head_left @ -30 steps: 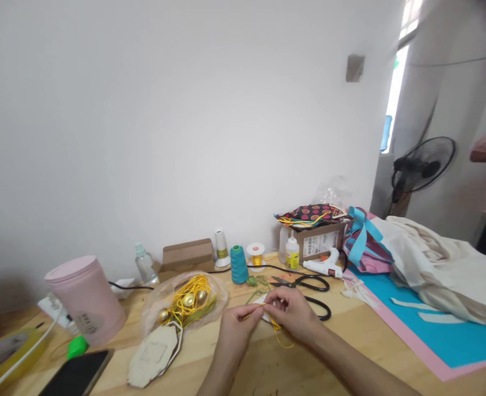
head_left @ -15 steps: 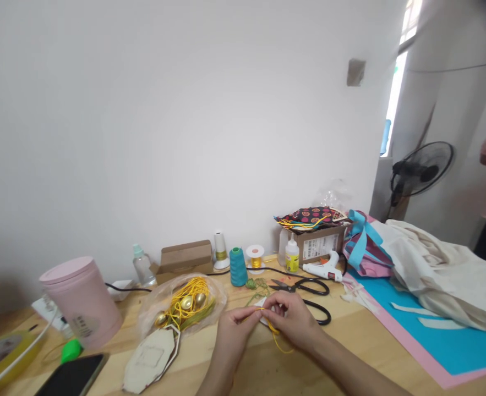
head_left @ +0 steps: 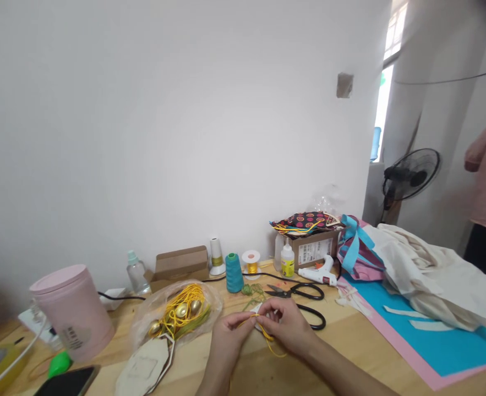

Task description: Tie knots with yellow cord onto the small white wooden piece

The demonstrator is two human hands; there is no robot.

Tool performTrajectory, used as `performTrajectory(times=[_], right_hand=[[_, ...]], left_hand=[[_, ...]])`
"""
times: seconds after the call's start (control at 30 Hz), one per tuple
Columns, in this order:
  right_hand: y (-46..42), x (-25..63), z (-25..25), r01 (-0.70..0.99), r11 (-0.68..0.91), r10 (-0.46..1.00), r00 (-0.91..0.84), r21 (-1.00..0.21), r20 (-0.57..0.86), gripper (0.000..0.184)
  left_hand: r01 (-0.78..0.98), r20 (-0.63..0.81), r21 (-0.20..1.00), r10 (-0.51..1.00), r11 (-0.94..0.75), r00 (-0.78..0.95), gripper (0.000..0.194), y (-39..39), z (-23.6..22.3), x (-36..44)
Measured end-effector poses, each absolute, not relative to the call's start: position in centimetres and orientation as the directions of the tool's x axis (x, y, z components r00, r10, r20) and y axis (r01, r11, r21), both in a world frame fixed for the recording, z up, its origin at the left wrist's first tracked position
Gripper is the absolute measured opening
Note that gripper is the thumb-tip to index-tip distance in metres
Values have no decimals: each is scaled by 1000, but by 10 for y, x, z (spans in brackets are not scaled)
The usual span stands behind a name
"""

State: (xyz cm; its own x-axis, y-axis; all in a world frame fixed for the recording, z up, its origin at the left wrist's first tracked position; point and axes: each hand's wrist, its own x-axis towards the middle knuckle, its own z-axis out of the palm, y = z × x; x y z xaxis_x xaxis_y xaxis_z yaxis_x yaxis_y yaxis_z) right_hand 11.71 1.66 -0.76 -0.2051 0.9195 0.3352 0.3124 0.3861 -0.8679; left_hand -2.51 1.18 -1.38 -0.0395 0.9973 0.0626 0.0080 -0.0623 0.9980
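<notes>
My left hand (head_left: 233,336) pinches a thin yellow cord between thumb and forefinger. Close against it, my right hand (head_left: 286,324) is closed on the same yellow cord (head_left: 271,347), whose loose end curls down below the fingers. A small white piece (head_left: 256,309) shows partly behind the fingertips; I cannot tell whether it is held. Just beyond my right hand lie black-handled scissors (head_left: 309,291), blades pointing left. Some tangled green thread (head_left: 253,290) rests beyond my fingertips.
Left of my hands is a plastic bag with yellow cords and gold bells (head_left: 181,311), beside octagonal boards (head_left: 139,367). Behind stand a teal thread cone (head_left: 234,273), a glue bottle (head_left: 287,260) and a glue gun (head_left: 319,272). A pink canister (head_left: 74,313) and phone (head_left: 67,382) sit left.
The whole view has shifted slightly, so things appear a little further left and lower. Both hands keep hold of the yellow cord, with little change in their pose.
</notes>
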Motion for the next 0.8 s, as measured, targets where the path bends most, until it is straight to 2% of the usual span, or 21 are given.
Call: performTrajectory(times=[0.27,0.47,0.63,0.8], right_hand=[[19,115,-7,193,259,958,-177,-946,226,14],[19,117,-8,126,307,945,-157,-943,287,12],[18,121,-7,311,454,888,-229,-835,398,12],[16,122,-5,401,457,887,-270,-794,374,17]], left_hand=[[-179,63,982,997,-55,40,19,12,-14,-22],[-235,45,971,997,-30,60,29,10,-15,-22],[-282,55,959,996,-33,70,32,12,-16,-24],[-285,57,958,996,-37,64,33,13,-18,-25]])
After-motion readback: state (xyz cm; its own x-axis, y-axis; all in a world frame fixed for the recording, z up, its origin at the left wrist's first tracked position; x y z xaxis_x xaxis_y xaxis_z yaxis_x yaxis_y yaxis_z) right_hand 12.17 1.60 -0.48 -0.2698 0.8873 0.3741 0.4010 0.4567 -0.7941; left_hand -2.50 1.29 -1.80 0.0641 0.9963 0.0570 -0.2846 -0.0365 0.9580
